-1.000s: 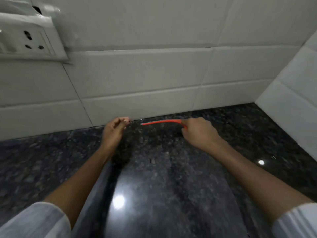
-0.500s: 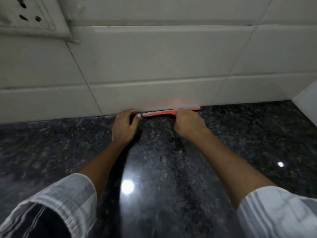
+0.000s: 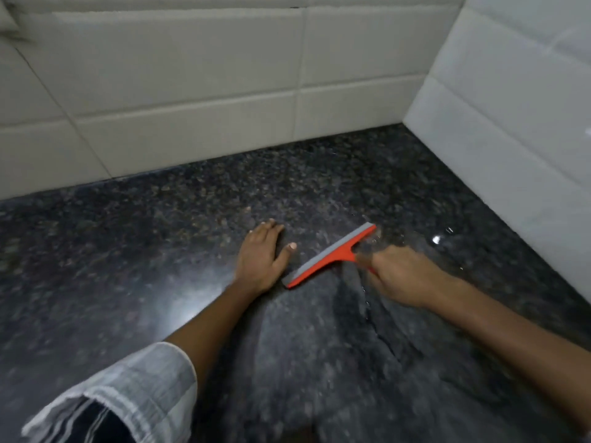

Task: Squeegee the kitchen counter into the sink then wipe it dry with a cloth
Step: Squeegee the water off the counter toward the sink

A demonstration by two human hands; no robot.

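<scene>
A red squeegee [image 3: 329, 255] with a grey rubber blade lies slanted on the dark speckled granite counter [image 3: 128, 266]. My right hand [image 3: 399, 276] grips its red handle, which is mostly hidden in my fist and blurred. My left hand [image 3: 262, 257] rests flat on the counter just left of the blade's lower end, fingers straight. A thin film of water with streaks shows on the counter around and below my right hand. No sink or cloth is in view.
White tiled wall [image 3: 192, 91] runs along the back of the counter, and a second tiled wall [image 3: 511, 107] closes the right side, forming a corner. A wet glint [image 3: 436, 239] shows near the right wall.
The squeegee has come away from the back wall toward me and turned slanted. My left hand let go of the blade end and now lies flat on the counter.
</scene>
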